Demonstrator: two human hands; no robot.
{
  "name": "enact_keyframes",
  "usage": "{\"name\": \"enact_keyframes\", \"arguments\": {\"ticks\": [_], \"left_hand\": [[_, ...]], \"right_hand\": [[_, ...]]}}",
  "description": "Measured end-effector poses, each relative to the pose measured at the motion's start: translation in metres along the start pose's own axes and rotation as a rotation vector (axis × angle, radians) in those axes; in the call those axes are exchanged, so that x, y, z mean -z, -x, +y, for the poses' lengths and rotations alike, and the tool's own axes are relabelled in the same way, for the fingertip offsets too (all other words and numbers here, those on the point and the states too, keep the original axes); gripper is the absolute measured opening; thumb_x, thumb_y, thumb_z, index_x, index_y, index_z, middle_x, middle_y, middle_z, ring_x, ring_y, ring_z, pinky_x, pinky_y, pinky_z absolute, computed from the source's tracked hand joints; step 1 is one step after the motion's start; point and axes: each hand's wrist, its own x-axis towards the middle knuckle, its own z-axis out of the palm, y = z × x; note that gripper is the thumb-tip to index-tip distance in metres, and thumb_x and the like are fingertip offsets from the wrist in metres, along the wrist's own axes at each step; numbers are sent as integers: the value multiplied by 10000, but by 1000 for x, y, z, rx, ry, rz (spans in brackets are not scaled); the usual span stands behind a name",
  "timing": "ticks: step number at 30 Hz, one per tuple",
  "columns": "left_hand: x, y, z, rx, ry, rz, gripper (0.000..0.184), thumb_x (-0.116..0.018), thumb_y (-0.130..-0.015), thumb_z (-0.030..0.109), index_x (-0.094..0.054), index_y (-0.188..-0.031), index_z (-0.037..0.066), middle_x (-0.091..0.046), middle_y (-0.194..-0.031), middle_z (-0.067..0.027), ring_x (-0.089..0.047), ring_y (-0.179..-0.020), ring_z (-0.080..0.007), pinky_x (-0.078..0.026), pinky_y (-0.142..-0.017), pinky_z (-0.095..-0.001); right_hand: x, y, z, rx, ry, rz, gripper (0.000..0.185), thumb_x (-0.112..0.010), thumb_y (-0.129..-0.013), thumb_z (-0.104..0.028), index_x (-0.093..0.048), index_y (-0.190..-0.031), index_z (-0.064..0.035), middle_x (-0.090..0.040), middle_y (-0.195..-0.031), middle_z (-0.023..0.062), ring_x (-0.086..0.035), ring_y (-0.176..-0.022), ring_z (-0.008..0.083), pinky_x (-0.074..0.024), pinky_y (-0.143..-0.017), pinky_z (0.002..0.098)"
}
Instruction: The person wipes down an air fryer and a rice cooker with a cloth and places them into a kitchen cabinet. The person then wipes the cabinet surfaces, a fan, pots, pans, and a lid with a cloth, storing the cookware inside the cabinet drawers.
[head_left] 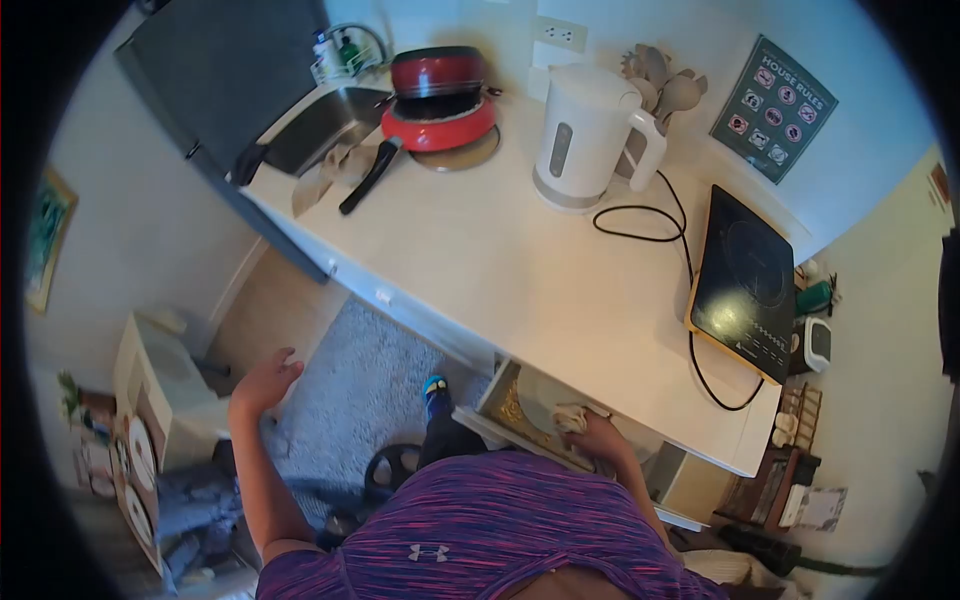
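My right hand [600, 437] is closed around a crumpled beige cloth [570, 418]. It is over a pulled-out drawer [478, 424] below the counter, and the drawer has a gold-patterned item [512, 405] at its left side. Whether the cloth touches the drawer's bottom, I cannot tell. Out to the left, my left hand [266, 382] hangs above the floor with its fingers apart, holding nothing.
On the white counter [470, 240] stand a white electric kettle [580, 135], stacked red pans [440, 130] and a black induction cooktop [745, 280] with its cord. Behind the kettle are wooden utensils [680, 95]. A sink [330, 125] lies far left; a grey rug [345, 370] covers the floor.
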Motion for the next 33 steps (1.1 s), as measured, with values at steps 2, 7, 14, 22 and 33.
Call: {"name": "enact_keyframes", "arguments": {"ticks": [2,7,14,22,33], "left_hand": [[14,-53,3,-44,-8,-57,554,-508,-836,399,-429,-1259,50,-543,-1132,-244,-525,-1059,-364,-410,-888,-390],[45,-161,12,-308,-147,-87,530,-491,-866,354,-406,-1275,29,-565,-1087,-242,-551,-1030,-337,-423,-867,-381],[58,-243,29,-538,-22,-206,470,-487,-881,319,-425,-1261,49,-597,-1005,-222,-580,-945,-334,-444,-793,-359],[52,-260,38,-558,-165,-124,428,-472,-891,312,-436,-1246,75,-597,-759,-181,-583,-731,-342,-444,-693,-393],[58,-251,22,-567,-124,-149,463,-461,-909,332,-390,-1299,92,-524,-729,-114,-505,-703,-207,-420,-715,-328]], "right_hand": [[-3,-10,-17,29,34,-30,527,-665,-715,-311,-501,-1122,-17,-610,-1004,176,-599,-931,276,-458,-792,338],[-27,7,-32,-306,-251,390,513,-662,-678,-276,-530,-1105,-23,-611,-989,204,-586,-932,343,-454,-801,385],[-42,113,-64,-1034,-282,636,447,-631,-678,-274,-593,-983,51,-642,-879,209,-626,-836,325,-472,-710,398],[-118,86,-29,-638,-1055,1086,372,-547,-749,-179,-547,-1075,0,-588,-969,83,-569,-871,204,-468,-746,332],[-77,45,-4,-564,-1170,1036,263,-528,-708,-104,-561,-950,-6,-595,-807,75,-597,-681,202,-504,-607,345]]}}
